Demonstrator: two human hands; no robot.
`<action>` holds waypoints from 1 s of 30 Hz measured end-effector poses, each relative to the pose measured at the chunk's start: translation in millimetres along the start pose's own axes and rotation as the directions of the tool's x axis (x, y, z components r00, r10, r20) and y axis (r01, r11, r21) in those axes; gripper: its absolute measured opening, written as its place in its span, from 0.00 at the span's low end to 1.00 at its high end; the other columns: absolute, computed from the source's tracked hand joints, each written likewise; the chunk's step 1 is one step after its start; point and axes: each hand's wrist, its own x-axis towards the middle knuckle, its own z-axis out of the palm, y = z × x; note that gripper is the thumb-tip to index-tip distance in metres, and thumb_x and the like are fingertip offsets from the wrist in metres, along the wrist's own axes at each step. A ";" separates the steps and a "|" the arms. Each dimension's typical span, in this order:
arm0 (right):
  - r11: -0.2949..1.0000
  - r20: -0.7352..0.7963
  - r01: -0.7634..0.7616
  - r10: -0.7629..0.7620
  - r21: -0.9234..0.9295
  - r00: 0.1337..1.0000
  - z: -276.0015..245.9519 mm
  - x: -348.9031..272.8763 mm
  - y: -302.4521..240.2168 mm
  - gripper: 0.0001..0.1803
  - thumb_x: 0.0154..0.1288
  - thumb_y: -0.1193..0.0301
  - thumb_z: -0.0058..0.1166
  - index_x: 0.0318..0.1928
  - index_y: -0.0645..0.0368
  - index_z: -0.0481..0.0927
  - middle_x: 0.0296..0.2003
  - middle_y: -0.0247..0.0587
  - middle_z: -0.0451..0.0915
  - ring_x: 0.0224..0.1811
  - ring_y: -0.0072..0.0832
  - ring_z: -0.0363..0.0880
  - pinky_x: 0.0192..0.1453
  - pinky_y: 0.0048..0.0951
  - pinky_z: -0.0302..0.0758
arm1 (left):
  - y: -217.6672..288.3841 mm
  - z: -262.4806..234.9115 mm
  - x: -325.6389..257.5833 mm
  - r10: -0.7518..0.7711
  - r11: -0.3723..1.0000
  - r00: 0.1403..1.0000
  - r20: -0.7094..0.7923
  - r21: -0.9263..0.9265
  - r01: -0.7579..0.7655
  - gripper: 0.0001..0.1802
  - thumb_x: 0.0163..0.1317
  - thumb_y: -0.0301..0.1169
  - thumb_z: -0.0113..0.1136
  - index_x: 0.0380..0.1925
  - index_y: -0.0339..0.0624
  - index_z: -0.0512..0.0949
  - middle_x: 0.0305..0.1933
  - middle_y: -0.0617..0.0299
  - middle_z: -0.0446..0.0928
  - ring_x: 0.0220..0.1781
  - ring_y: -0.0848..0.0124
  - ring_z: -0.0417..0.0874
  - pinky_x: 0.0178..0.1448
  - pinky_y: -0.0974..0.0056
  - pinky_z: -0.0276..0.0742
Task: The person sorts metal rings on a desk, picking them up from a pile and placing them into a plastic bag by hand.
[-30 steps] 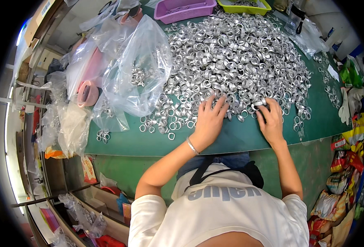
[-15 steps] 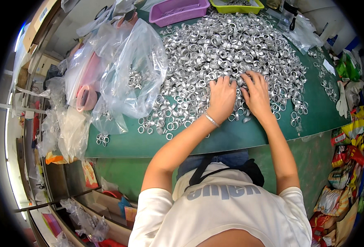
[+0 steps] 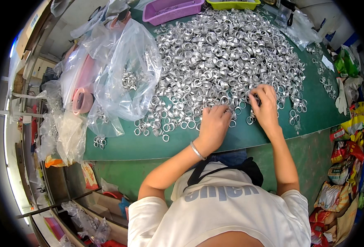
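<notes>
A large heap of silver metal rings [image 3: 223,53] covers much of the green table [image 3: 149,150]. At the near edge of the heap is my left hand [image 3: 215,125], its fingers bent and held together, with rings close by its fingertips. To its right, my right hand [image 3: 266,108] curls its thumb and fingers toward each other beside the heap. The fingertips of both hands are partly hidden, so whatever they hold does not show clearly. Loose rings lie on the table between and around the hands.
Clear plastic bags [image 3: 128,74] with some rings lie on the left, by a pink cup-like container [image 3: 82,101]. At the back stand a purple tray [image 3: 173,12] and a yellow-green tray [image 3: 235,4]. A white glove [image 3: 341,99] lies at the right edge.
Both hands have drawn back toward me from the heap, the left one farther and also leftward. My right hand's fingers are more curled.
</notes>
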 end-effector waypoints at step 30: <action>0.945 -0.068 -0.174 0.161 -0.277 0.985 25.7 56.8 24.2 0.08 0.55 0.69 0.61 0.27 0.59 0.79 0.30 0.40 0.78 0.37 0.39 0.73 0.43 0.39 0.66 | 31.5 24.3 -39.2 -0.120 0.986 0.982 0.147 -0.096 0.135 0.21 0.52 0.28 0.64 0.48 0.40 0.74 0.49 0.51 0.68 0.46 0.54 0.70 0.49 0.57 0.70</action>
